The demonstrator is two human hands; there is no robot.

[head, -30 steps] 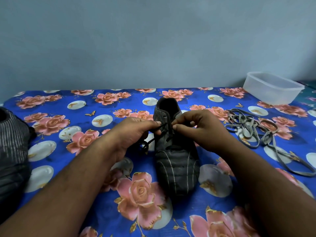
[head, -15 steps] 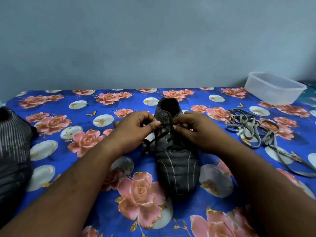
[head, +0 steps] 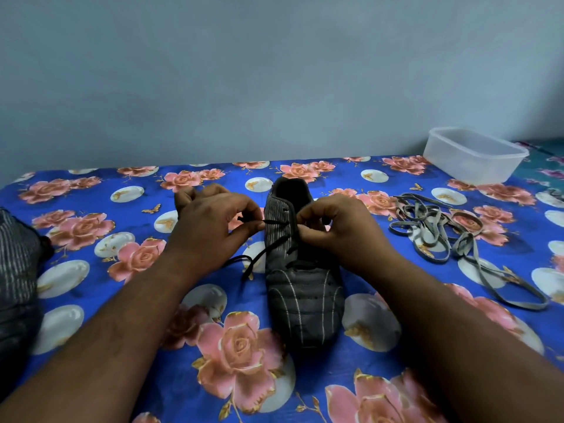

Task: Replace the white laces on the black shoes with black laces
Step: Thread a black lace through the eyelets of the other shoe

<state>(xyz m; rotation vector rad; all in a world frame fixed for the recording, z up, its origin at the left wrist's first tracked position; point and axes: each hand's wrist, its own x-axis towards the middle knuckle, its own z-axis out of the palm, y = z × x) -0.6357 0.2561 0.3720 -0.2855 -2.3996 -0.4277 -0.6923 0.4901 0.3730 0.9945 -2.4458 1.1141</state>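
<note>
A black shoe with pale stripes lies in the middle of the flowered blue cloth, toe toward me. A thin black lace runs across its upper eyelets, and a loose end trails off to the left onto the cloth. My left hand pinches the lace just left of the shoe. My right hand pinches the lace at the shoe's right eyelet row. The removed pale laces lie in a tangled heap to the right of the shoe.
A second black shoe sits at the left edge, partly out of view. A clear plastic tub stands at the back right. A plain wall rises just behind the cloth-covered surface.
My left hand has drawn the black lace out to the left, away from the shoe, so more lace spans the eyelets. My right hand stays at the right eyelet row.
</note>
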